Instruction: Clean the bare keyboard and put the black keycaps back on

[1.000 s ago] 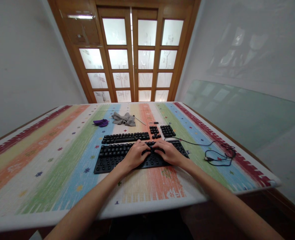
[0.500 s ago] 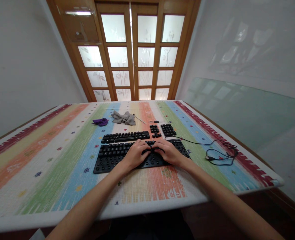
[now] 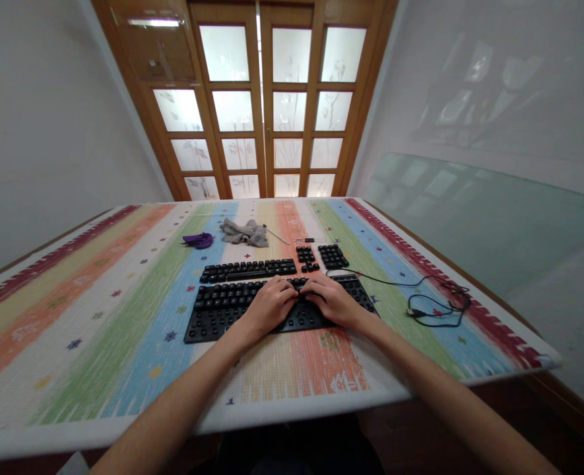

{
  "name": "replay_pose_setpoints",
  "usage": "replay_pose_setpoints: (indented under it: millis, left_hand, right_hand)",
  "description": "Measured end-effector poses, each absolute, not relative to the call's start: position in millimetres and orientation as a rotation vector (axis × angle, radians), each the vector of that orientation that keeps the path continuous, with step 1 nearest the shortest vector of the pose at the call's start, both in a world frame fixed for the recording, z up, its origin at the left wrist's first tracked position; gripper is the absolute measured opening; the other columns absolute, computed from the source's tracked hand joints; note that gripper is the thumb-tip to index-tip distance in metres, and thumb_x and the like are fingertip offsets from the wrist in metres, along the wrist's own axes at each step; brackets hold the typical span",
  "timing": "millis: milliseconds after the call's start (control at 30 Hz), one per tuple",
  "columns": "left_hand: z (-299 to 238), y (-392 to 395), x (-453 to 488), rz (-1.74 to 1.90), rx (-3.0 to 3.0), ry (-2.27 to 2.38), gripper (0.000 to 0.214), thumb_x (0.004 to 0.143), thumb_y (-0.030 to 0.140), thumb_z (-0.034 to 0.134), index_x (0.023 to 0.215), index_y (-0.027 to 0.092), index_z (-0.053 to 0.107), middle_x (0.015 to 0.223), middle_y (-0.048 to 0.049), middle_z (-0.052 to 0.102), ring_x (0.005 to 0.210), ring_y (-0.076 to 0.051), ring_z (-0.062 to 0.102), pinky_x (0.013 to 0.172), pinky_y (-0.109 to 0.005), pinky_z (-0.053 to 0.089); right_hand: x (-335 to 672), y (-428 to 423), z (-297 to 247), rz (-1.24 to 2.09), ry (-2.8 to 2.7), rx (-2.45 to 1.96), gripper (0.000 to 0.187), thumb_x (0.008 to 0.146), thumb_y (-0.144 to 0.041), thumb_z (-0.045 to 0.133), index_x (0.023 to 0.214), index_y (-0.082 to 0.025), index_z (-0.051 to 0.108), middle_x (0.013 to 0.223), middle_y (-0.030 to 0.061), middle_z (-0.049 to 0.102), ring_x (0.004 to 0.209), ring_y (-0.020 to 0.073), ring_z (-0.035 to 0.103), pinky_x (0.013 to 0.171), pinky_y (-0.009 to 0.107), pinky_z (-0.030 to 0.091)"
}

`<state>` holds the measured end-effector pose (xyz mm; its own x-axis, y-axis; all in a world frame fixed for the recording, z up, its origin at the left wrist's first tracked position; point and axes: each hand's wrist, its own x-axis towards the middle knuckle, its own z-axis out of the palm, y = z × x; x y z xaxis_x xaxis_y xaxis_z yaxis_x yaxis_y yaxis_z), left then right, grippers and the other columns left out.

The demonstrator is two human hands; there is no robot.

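Observation:
A black keyboard [image 3: 207, 322] lies near the front of the table, its upper left rows capped and its lower rows showing bare switches. My left hand [image 3: 273, 305] rests over its middle, fingers curled down and pinched. Close beside it, my right hand [image 3: 332, 300] bends its fingers onto the same spot, the fingertips of both nearly meeting. Whatever small piece they pinch is hidden. Behind the keyboard sit loose black keycaps in groups: long rows [image 3: 252, 270] at left, a small cluster [image 3: 305, 256] and a block [image 3: 334, 257] at right.
A grey cloth [image 3: 245, 233] and a purple cloth [image 3: 198, 241] lie farther back. A thin wire tool [image 3: 310, 241] is behind the keycaps. The coiled black USB cable [image 3: 450, 307] spreads to the right over the striped tablecloth [image 3: 138, 316]. The table's front edge runs beneath my forearms.
Both hands stay at the same spot on the keyboard; the left fingers have shifted slightly, drawing closer together. Nothing else has visibly moved.

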<state>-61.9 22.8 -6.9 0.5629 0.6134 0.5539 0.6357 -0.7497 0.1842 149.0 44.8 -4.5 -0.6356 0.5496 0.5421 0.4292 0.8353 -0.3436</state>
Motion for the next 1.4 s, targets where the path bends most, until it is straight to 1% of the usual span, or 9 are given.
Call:
replay_pose_setpoints:
  millis: [133, 333, 500, 800, 967, 1133, 1400]
  left_hand:
    - [-6, 21, -61, -0.902, -2.749, -1.079, 0.019, 0.095, 0.017, 0.051, 0.087, 0.018, 0.069, 0.092, -0.007, 0.064, 0.089, -0.021, 0.054, 0.084, -0.038, 0.05]
    - [-3, 16, -60, -0.901, -2.716, -1.121, 0.014, 0.092, 0.02, 0.056, 0.089, 0.017, 0.07, 0.1, -0.0083, 0.062, 0.095, -0.023, 0.052, 0.088, -0.041, 0.049]
    - [-4, 14, -58, -0.874, -2.718, -1.119, 0.015, 0.091, 0.017, 0.055, 0.091, 0.017, 0.069, 0.102, -0.0088, 0.062, 0.097, -0.023, 0.052, 0.088, -0.04, 0.048]
    - [-6, 13, -61, -0.899, -2.713, -1.2, 0.011, 0.089, 0.021, 0.059, 0.087, 0.018, 0.069, 0.103, -0.0081, 0.062, 0.1, -0.025, 0.051, 0.089, -0.042, 0.046]
    - [-7, 11, -61, -0.959, -2.721, -1.203, 0.01, 0.089, 0.02, 0.058, 0.094, 0.019, 0.067, 0.105, -0.008, 0.063, 0.102, -0.025, 0.052, 0.092, -0.042, 0.045]
    - [-7, 13, -53, -1.038, -2.702, -1.24, 0.014, 0.09, 0.022, 0.059, 0.103, 0.019, 0.064, 0.102, -0.0076, 0.065, 0.099, -0.025, 0.055, 0.09, -0.042, 0.046]
    - [-10, 23, -51, -1.187, -2.778, -1.17, 0.014, 0.088, 0.015, 0.059, 0.1, 0.02, 0.066, 0.096, -0.0056, 0.069, 0.095, -0.022, 0.059, 0.089, -0.04, 0.048]
  right_hand:
    - [149, 44, -5, 0.248, -2.343, -0.712, 0.015, 0.093, -0.012, 0.051, 0.096, -0.019, 0.064, 0.094, 0.0078, 0.064, 0.092, 0.0217, 0.058, 0.083, 0.038, 0.051]
    - [147, 43, -4, 0.266, -2.334, -0.702, 0.016, 0.093, -0.012, 0.051, 0.097, -0.021, 0.064, 0.094, 0.0067, 0.064, 0.091, 0.0207, 0.06, 0.082, 0.037, 0.051]
    - [147, 41, -2, 0.275, -2.33, -0.702, 0.017, 0.092, -0.011, 0.051, 0.098, -0.021, 0.063, 0.095, 0.0068, 0.064, 0.092, 0.0205, 0.059, 0.085, 0.038, 0.051]
    - [148, 39, 0, 0.333, -2.313, -0.728, 0.021, 0.089, -0.008, 0.053, 0.103, -0.02, 0.063, 0.102, 0.008, 0.066, 0.097, 0.0217, 0.061, 0.089, 0.04, 0.05]
    - [148, 39, -3, 0.339, -2.286, -0.742, 0.021, 0.087, -0.009, 0.055, 0.104, -0.019, 0.063, 0.1, 0.0082, 0.067, 0.097, 0.0226, 0.061, 0.089, 0.041, 0.051]
    - [147, 39, -2, 0.352, -2.271, -0.725, 0.022, 0.087, -0.008, 0.054, 0.104, -0.019, 0.062, 0.1, 0.0081, 0.067, 0.096, 0.022, 0.062, 0.089, 0.041, 0.052]
    - [146, 39, -5, 0.337, -2.217, -0.714, 0.024, 0.086, -0.009, 0.055, 0.107, -0.02, 0.061, 0.105, 0.0085, 0.068, 0.1, 0.0222, 0.063, 0.091, 0.041, 0.052]
